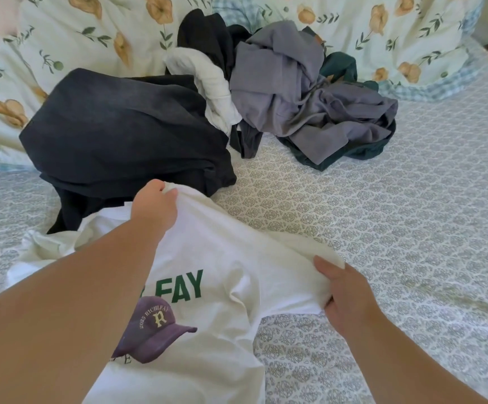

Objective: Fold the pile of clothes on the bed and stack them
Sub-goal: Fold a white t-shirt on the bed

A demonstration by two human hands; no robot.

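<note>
A white T-shirt (222, 258) with green letters and a purple cap print lies spread on the bed in front of me. My left hand (156, 204) pinches its far edge near the collar and lifts it. My right hand (346, 293) grips the end of its right sleeve. Behind it sits the pile: a dark navy garment (114, 132), a white cloth (207, 83), a black piece (205, 36), crumpled grey clothes (304, 94) and a dark green item (356, 147) underneath.
The bed sheet (412, 228) has a grey-white lattice pattern and stretches to the right and front. A floral duvet (76, 30) is bunched along the head of the bed behind the pile.
</note>
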